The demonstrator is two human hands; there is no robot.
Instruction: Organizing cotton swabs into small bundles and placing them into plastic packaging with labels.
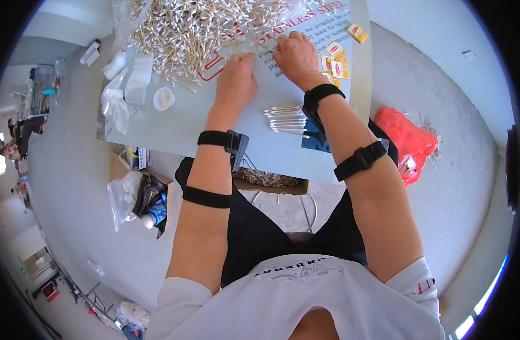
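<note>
A large heap of loose cotton swabs (178, 37) covers the far left of the table. My left hand (235, 82) is closed at the heap's near right edge, its fingertips pinched together; what they hold is too small to make out. To its right, my right hand (296, 59) is curled closed, and a thin cotton swab (264, 46) reaches left from its fingertips. A neat row of several cotton swabs (287, 120) lies nearer me, by my right wrist. Several small yellow-and-white packets (338, 65) lie just right of my right hand.
Left of my hands stand a round white tub (164, 99) and a stack of clear plastic bags (138, 79). A dark blue card (315, 141) lies at the near edge. Below are an open box of swabs (271, 179), a carton (158, 190) and a red bag (404, 141).
</note>
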